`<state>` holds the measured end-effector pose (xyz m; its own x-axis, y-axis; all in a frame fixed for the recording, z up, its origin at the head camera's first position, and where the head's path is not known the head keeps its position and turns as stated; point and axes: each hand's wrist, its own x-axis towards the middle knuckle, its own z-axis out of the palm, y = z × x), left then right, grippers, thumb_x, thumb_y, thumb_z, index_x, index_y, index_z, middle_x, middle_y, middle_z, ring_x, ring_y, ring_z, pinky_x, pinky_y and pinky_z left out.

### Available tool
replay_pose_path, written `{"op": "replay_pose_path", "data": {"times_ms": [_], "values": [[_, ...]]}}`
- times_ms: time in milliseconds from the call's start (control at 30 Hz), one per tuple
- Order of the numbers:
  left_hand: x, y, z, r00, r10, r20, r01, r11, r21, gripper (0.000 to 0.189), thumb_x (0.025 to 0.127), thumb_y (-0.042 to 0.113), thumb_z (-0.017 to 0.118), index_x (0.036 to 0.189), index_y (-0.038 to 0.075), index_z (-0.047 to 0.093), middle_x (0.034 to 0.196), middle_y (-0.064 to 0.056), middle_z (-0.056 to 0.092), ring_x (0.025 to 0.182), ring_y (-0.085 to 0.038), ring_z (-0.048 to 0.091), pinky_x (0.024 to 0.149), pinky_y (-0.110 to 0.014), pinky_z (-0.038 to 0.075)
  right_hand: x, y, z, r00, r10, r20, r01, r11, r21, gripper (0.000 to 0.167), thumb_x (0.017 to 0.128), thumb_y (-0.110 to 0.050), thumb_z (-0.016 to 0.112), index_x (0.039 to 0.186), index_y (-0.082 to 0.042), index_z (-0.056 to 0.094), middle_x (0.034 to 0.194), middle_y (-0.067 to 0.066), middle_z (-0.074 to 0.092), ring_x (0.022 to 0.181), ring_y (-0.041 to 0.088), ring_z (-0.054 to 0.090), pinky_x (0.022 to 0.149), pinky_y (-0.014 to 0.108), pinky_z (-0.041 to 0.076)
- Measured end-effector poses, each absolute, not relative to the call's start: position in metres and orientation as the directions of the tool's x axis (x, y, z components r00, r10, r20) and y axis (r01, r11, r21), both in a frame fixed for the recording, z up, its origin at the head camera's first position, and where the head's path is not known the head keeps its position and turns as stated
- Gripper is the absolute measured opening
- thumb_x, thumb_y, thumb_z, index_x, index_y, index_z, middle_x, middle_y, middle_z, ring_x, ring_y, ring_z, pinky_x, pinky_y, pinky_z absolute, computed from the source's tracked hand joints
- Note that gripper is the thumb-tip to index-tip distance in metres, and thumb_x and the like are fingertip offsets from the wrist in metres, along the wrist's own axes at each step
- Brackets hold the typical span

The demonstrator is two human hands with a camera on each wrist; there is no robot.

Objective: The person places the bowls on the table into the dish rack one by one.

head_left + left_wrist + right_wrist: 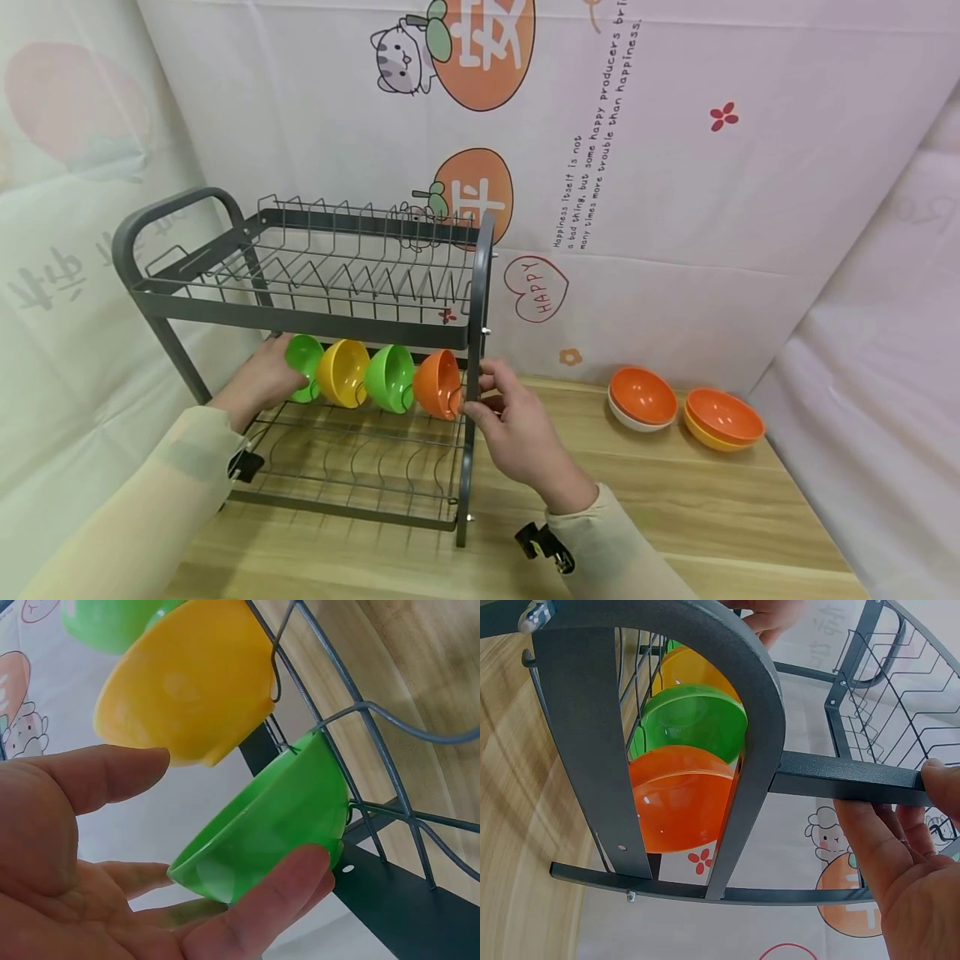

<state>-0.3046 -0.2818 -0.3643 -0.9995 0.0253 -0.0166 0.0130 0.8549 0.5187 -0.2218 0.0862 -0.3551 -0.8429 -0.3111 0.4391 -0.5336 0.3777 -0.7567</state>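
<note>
A dark grey two-tier dish rack (315,321) holds a row of tilted bowls on its lower tier: a green bowl (303,367), a yellow bowl (342,375), another green bowl (390,379) and an orange bowl (437,385). At the row's left end, my left hand (262,375) has its fingers against the outside of the first green bowl (277,817). Its thumb stands apart, near the yellow bowl (187,682) in the left wrist view. My right hand (521,425) pinches the rack's right upright (847,778) between thumb and fingers.
On the wooden table (622,492) to the right sit two small stacks: an orange bowl (643,395) over a white one, and an orange bowl (724,414) over a yellow one. A printed cloth (660,183) hangs behind. The rack's upper tier (337,271) bears wire dividers.
</note>
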Motion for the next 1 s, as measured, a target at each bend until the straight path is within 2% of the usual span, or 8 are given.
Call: {"op": "replay_pose_path", "data": {"times_ms": [167, 267, 400, 500, 600, 733, 867, 1000], "values": [[-0.295, -0.279, -0.364, -0.997, 0.07, 0.015, 0.068, 0.864, 0.498, 0.077, 0.088, 0.021, 0.059, 0.152, -0.007, 0.026, 0.151, -0.038, 0.021, 0.136, -0.058, 0.019, 0.099, -0.076, 0.028, -0.221, 0.087, -0.355, -0.846, -0.315, 0.431, -0.527, 0.367, -0.766, 0.039, 0.095, -0.006, 0.068, 0.126, -0.023, 0.053, 0.098, -0.002, 0.061, 0.085, 0.013, 0.068, 0.071, 0.031, 0.057], [-0.285, -0.278, -0.362, -0.995, 0.09, 0.037, 0.097, 0.872, 0.481, 0.074, 0.092, 0.024, 0.056, 0.153, -0.005, 0.025, 0.153, -0.036, 0.022, 0.138, -0.058, 0.014, 0.1, -0.077, 0.024, -0.221, 0.088, -0.355, -0.842, -0.311, 0.441, -0.534, 0.359, -0.766, 0.04, 0.095, -0.006, 0.069, 0.128, -0.022, 0.053, 0.099, -0.002, 0.061, 0.086, 0.016, 0.068, 0.071, 0.031, 0.057], [-0.267, -0.273, -0.357, -0.994, 0.081, 0.079, 0.109, 0.873, 0.475, 0.08, 0.093, 0.024, 0.057, 0.154, -0.009, 0.017, 0.148, -0.042, 0.023, 0.132, -0.059, 0.027, 0.094, -0.075, 0.034, -0.22, 0.087, -0.357, -0.841, -0.292, 0.456, -0.539, 0.367, -0.758, 0.041, 0.095, -0.008, 0.069, 0.13, -0.024, 0.054, 0.1, -0.004, 0.062, 0.084, 0.014, 0.067, 0.07, 0.033, 0.057], [-0.251, -0.263, -0.35, -0.995, 0.041, 0.093, 0.081, 0.873, 0.481, 0.08, 0.094, 0.025, 0.059, 0.153, -0.01, 0.019, 0.142, -0.045, 0.026, 0.117, -0.057, 0.043, 0.083, -0.069, 0.045, -0.219, 0.086, -0.359, -0.851, -0.269, 0.452, -0.525, 0.376, -0.764, 0.042, 0.096, -0.01, 0.068, 0.131, -0.028, 0.055, 0.101, -0.003, 0.063, 0.084, 0.01, 0.066, 0.069, 0.032, 0.057], [-0.236, -0.25, -0.343, -0.998, 0.001, 0.061, 0.03, 0.874, 0.485, 0.08, 0.096, 0.031, 0.059, 0.154, -0.007, 0.02, 0.144, -0.045, 0.022, 0.114, -0.059, 0.046, 0.081, -0.068, 0.047, -0.218, 0.085, -0.36, -0.859, -0.248, 0.447, -0.511, 0.368, -0.777, 0.044, 0.096, -0.009, 0.068, 0.132, -0.03, 0.056, 0.103, 0.0, 0.064, 0.086, 0.009, 0.066, 0.07, 0.032, 0.057], [-0.221, -0.233, -0.338, -0.997, 0.018, 0.075, 0.053, 0.867, 0.496, 0.076, 0.097, 0.037, 0.059, 0.152, -0.006, 0.029, 0.146, -0.041, 0.026, 0.12, -0.059, 0.043, 0.089, -0.071, 0.042, -0.215, 0.083, -0.359, -0.868, -0.223, 0.444, -0.496, 0.372, -0.785, 0.043, 0.096, -0.008, 0.068, 0.133, -0.028, 0.057, 0.107, 0.003, 0.065, 0.087, 0.011, 0.066, 0.069, 0.031, 0.057], [-0.208, -0.216, -0.334, -0.992, 0.091, 0.085, 0.124, 0.787, 0.604, 0.071, 0.098, 0.038, 0.061, 0.151, -0.001, 0.034, 0.145, -0.033, 0.038, 0.116, -0.047, 0.055, 0.087, -0.061, 0.049, -0.21, 0.083, -0.363, -0.874, -0.221, 0.432, -0.485, 0.368, -0.793, 0.043, 0.096, -0.006, 0.066, 0.135, -0.023, 0.057, 0.112, 0.002, 0.067, 0.095, 0.011, 0.066, 0.077, 0.029, 0.057], [-0.203, -0.194, -0.335, -0.98, 0.185, 0.078, 0.174, 0.595, 0.785, 0.066, 0.098, 0.033, 0.063, 0.153, 0.008, 0.035, 0.145, -0.025, 0.043, 0.118, -0.039, 0.057, 0.088, -0.052, 0.053, -0.204, 0.092, -0.373, -0.889, -0.212, 0.405, -0.455, 0.334, -0.825, 0.048, 0.096, -0.004, 0.064, 0.139, -0.023, 0.056, 0.12, 0.001, 0.066, 0.107, 0.014, 0.064, 0.089, 0.03, 0.053]]}}
